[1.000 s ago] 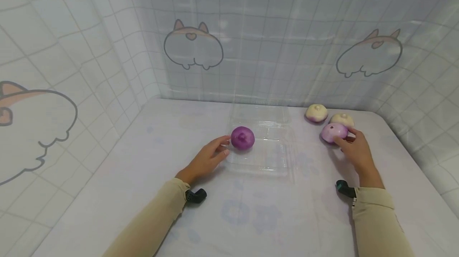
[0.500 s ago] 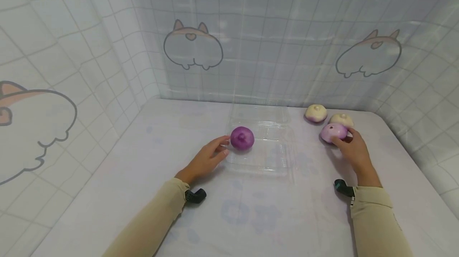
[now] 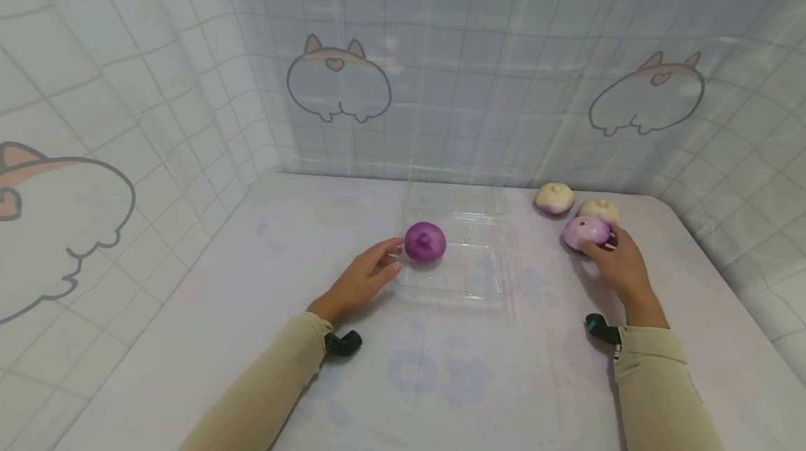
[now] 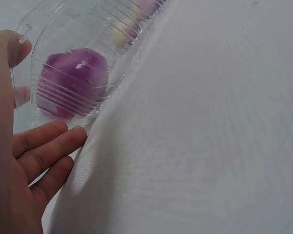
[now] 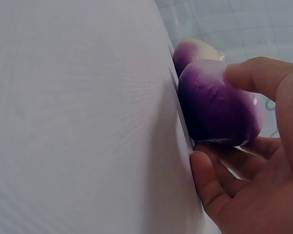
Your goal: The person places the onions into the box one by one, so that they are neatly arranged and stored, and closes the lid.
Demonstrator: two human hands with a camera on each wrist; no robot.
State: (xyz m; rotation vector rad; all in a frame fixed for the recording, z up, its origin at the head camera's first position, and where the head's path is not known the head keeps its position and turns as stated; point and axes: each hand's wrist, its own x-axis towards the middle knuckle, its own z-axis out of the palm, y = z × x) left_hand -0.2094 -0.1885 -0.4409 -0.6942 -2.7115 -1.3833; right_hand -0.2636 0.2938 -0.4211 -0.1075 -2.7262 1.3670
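Note:
In the head view, my left hand [image 3: 362,276] lies at the left edge of the clear plastic container [image 3: 485,291]. Its fingers [image 4: 44,158] are loosely extended against that side in the left wrist view, some seen through the plastic. A purple onion [image 3: 425,242] sits in the container, right by my left fingertips. At the right, my right hand [image 3: 620,262] grips a pale purple-and-white onion [image 3: 582,233], low over the table. In the right wrist view, its thumb [image 5: 254,75] presses one side and the fingers curl round the other; the onion's dark purple underside shows.
Two cream-and-purple onions, one at the back [image 3: 555,198] and one partly hidden [image 3: 600,209] behind the held one, lie on the white table cover [image 3: 302,227]. The container's lid [image 3: 455,199] is folded back towards the tiled-pattern curtain [image 3: 485,87].
My right hand and forearm have shifted very slightly left, still gripping the pale onion. The left hand and the purple onion in the container stay put.

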